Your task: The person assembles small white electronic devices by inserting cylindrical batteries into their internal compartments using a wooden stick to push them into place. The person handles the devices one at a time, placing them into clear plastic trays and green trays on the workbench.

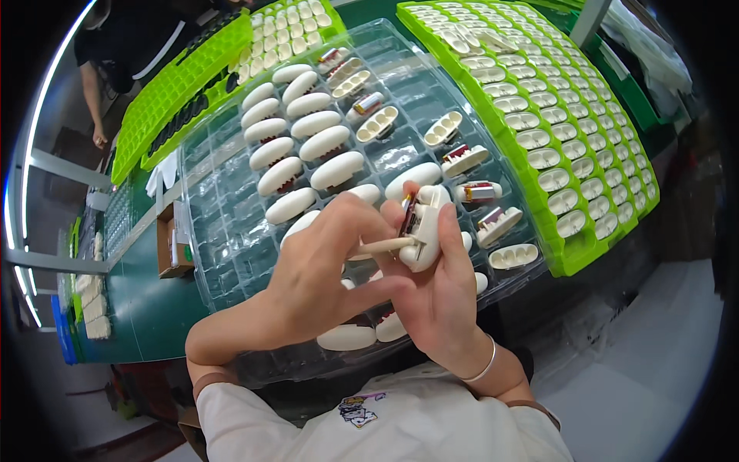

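Observation:
A white oval shell (431, 225) with dark red parts showing along its open side rests in my right hand (446, 296), whose fingers and thumb close around it. My left hand (312, 258) grips a thin cream-coloured stick (381, 247), and the stick's tip meets the shell near its lower end. Both hands are over a clear plastic tray (231, 239). White closed oval shells (323, 143) stand in rows beyond my left hand. To the right of my right hand lie several opened pieces (499, 225), some with dark red and silver parts in them.
At the right, a bright green tray (573, 262) is filled with white oval shell halves. Another green tray (185, 81) stands at the far left, by a person (127, 46). A small cardboard box (165, 246) sits on the green table (146, 316).

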The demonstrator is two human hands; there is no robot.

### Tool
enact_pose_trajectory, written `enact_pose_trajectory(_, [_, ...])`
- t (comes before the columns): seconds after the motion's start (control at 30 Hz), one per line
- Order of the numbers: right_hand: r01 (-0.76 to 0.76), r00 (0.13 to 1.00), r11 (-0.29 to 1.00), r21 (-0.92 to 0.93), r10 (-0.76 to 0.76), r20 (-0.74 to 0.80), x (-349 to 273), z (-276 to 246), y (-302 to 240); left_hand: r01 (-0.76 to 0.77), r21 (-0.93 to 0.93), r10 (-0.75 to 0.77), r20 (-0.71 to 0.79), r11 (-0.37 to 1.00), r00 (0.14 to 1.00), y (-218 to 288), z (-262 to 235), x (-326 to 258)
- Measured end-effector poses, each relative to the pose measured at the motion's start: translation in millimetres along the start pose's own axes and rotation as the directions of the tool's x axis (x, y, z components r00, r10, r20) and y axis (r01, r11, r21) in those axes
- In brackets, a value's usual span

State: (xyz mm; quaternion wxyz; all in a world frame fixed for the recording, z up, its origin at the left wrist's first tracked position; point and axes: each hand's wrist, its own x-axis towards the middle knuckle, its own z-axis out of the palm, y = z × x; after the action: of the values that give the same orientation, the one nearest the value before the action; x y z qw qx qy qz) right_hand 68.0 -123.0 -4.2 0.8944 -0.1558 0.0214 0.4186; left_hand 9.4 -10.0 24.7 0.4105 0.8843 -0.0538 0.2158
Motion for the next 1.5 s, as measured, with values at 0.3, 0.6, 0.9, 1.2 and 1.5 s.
enact_pose_trajectory(0.3, [0.362, 0.932, 0.922, -0.137, -0.355, 0.075, 1, 12, -1, 0.019, 0.254, -0.073, 0.206, 0.967, 0.976, 11, 13, -15])
enact_pose_trajectory(0.6, [0.43, 0.901, 0.891, -0.146, -0.412, 0.137, 1, 12, 0, 0.144, 0.175, -0.186, 0.248, 0.974, 0.951, 11, 13, -23])
enact_pose_trajectory(0.9, [0.469, 0.879, 0.868, -0.16, -0.441, 0.182, 2, 13, 1, 0.158, 0.148, -0.19, 0.235, 0.976, 0.953, 9, 14, -24])
enact_pose_trajectory(1.2, [0.526, 0.839, 0.838, -0.146, -0.482, 0.253, 5, 6, 5, 0.103, 0.158, -0.133, 0.191, 0.982, 0.973, 8, 14, -23])
enact_pose_trajectory(1.5, [0.533, 0.846, 0.788, -0.308, -0.491, 0.207, 3, 6, 11, 0.02, 0.116, -0.039, 0.164, 0.993, 0.986, 6, 15, -18])
